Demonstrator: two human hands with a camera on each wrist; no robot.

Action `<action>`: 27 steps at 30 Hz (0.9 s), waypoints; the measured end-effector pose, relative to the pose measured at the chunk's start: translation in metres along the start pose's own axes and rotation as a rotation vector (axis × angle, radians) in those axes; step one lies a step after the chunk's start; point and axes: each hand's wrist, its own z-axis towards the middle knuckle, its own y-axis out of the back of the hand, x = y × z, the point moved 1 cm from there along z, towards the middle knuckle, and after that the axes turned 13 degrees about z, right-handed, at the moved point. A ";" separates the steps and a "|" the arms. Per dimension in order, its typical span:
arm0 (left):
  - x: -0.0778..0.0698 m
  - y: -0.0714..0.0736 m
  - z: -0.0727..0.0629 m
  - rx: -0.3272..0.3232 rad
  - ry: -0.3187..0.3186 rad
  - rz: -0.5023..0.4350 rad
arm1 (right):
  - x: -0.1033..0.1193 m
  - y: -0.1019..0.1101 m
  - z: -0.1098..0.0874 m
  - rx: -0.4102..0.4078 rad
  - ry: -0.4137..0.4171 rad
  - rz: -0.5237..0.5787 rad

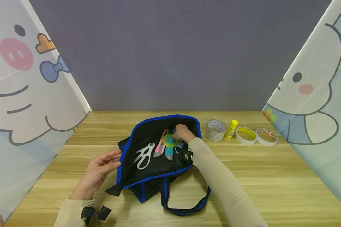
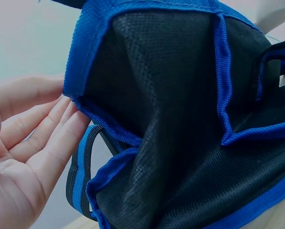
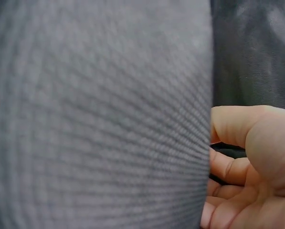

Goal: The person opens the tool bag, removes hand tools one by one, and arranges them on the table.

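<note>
A black bag (image 1: 159, 168) with blue trim lies wide open on the table. My left hand (image 1: 99, 171) pinches its left edge; in the left wrist view, thumb and fingers (image 2: 51, 129) meet at the blue trim. My right hand (image 1: 183, 133) reaches inside, its curled fingers pinching the edge of a green tape roll (image 1: 167, 138). In the right wrist view, fabric hides the fingertips of this hand (image 3: 247, 167). Beside the roll lie white-handled scissors (image 1: 144, 156), a pink utility knife (image 1: 159, 148) and a teal one (image 1: 169, 153).
Right of the bag stand a clear tape roll (image 1: 215, 130), a yellow glue stick (image 1: 231, 129) and two white-edged tape rolls, one yellow inside (image 1: 245, 136) and one with a red pattern (image 1: 267, 137). The bag's strap (image 1: 184, 211) loops toward the front.
</note>
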 end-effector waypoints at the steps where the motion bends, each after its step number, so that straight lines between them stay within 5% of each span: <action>1: 0.000 0.000 0.000 0.000 -0.001 -0.004 | 0.000 0.001 0.000 0.005 0.001 -0.002; 9: 0.000 0.001 0.001 0.007 -0.007 -0.020 | 0.002 0.006 -0.002 0.021 0.022 0.055; 21: 0.000 0.000 0.001 0.005 0.009 -0.015 | 0.012 0.023 -0.021 0.217 0.024 0.305; 27: 0.002 0.001 0.001 0.024 -0.008 -0.027 | 0.015 0.031 -0.032 0.251 0.036 0.354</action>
